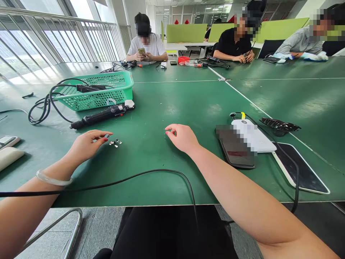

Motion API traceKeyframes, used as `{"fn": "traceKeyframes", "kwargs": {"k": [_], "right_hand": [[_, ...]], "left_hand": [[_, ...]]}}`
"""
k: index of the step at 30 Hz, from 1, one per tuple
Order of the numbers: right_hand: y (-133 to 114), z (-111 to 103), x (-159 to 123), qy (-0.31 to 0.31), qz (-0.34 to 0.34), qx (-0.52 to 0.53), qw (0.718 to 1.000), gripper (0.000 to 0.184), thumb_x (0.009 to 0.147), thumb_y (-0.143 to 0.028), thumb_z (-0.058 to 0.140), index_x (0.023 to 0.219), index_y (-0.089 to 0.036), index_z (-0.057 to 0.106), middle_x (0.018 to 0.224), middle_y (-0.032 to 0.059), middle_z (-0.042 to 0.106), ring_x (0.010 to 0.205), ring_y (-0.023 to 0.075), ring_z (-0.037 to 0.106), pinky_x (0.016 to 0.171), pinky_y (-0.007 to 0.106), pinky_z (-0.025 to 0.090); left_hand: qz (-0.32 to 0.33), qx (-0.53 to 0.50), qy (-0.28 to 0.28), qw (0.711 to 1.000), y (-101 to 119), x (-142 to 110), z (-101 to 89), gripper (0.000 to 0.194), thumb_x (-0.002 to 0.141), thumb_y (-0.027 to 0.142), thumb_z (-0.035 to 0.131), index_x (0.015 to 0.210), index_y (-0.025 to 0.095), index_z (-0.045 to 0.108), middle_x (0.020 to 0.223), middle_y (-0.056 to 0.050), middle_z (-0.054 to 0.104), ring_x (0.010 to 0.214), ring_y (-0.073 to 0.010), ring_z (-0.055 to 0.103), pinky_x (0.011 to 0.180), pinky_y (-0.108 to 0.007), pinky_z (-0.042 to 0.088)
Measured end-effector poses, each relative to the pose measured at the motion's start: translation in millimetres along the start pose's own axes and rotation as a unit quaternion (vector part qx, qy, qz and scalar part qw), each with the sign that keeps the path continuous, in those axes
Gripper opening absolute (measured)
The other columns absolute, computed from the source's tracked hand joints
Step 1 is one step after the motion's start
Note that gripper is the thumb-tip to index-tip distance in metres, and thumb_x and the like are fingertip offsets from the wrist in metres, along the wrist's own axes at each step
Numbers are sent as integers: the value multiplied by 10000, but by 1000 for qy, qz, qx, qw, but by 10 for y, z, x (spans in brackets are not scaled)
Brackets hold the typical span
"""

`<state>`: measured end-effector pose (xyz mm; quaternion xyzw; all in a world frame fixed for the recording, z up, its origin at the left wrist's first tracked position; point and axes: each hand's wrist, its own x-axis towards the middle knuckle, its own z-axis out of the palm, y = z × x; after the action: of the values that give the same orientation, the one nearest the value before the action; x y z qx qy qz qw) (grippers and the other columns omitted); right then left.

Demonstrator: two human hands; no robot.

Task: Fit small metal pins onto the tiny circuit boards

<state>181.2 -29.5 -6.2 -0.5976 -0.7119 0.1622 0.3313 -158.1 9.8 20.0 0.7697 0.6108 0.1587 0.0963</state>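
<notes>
My left hand (87, 144) pinches a small grey metal part (107, 136) between thumb and index finger, low over the green table. Just right of those fingertips lie several tiny loose metal and black parts (118, 142). My right hand (183, 137) rests near the middle of the table, its thumb and index finger curled together in a pinch. Whatever is between those fingertips, if anything, is too small to make out. A white bangle (51, 178) circles my left wrist.
A green basket (102, 99) with cables stands behind a black electric screwdriver (102, 114). At right lie a dark phone (237, 153), a white power bank (253, 136), a tablet (302, 167) and sunglasses (280, 125). A black cable (140, 175) crosses in front. Several people sit opposite.
</notes>
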Motion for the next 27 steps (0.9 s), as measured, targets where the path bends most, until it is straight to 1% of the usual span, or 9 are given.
{"fn": "traceKeyframes", "kwargs": {"k": [3,6,9,12,13,15,19,22,27], "right_hand": [[-2,5,-3,0,-2,1,1000,237,864,-302,485,984,-224,674,671,-15,635,626,124,538,585,264,392],[-17,5,-3,0,-3,1,1000,234,860,-300,489,974,-224,678,679,-9,641,640,128,550,583,264,391],[-18,-13,4,7,-3,1,1000,236,856,-303,491,970,-224,681,675,-9,644,644,130,555,589,262,394],[41,-72,28,15,8,-5,1000,229,845,-297,498,949,-227,689,686,-9,656,621,126,546,590,262,393],[76,-104,38,7,16,-10,1000,221,839,-291,502,928,-228,695,695,-7,663,617,125,546,589,263,395],[156,-187,60,-28,37,-16,999,199,824,-271,518,884,-227,702,720,0,679,624,125,558,593,261,404],[274,-379,81,-135,74,-25,988,152,791,-228,563,836,-231,708,787,1,702,692,124,598,629,254,436],[277,-468,72,-202,96,-14,975,140,772,-216,589,847,-239,706,824,-8,705,673,109,602,620,247,450],[174,-383,35,-221,83,-27,971,109,687,-208,683,796,-223,684,706,-29,669,574,96,560,550,239,431]], "left_hand": [[-78,-76,-1,994,121,-11,106,407,841,466,407,1078,210,619,1035,-55,673,889,-279,617,823,-392,462],[-26,-139,-33,989,429,9,301,343,845,416,424,1042,195,598,1243,-78,607,1036,-249,580,934,-387,428],[27,-186,-40,981,927,23,541,256,843,371,461,973,220,620,1200,-56,633,1107,-218,552,992,-350,382],[43,-312,-63,947,1453,40,734,205,832,319,502,954,216,631,1023,-45,675,954,-181,595,881,-302,438],[30,-356,-80,930,1592,54,771,218,842,324,495,976,211,626,955,-44,676,888,-172,597,828,-295,451],[15,-431,-77,899,1776,101,800,224,858,320,485,980,192,623,932,-47,660,862,-155,578,792,-276,444],[-25,-515,-41,856,1796,216,759,239,850,330,523,994,183,645,920,-40,629,840,-130,542,749,-244,413],[-45,-561,-68,824,1695,234,731,239,833,322,558,997,180,657,846,-24,602,742,-101,514,682,-228,399],[-73,-623,-121,769,1626,189,733,230,817,229,590,1043,205,627,831,3,585,658,-61,514,644,-210,416]]}}
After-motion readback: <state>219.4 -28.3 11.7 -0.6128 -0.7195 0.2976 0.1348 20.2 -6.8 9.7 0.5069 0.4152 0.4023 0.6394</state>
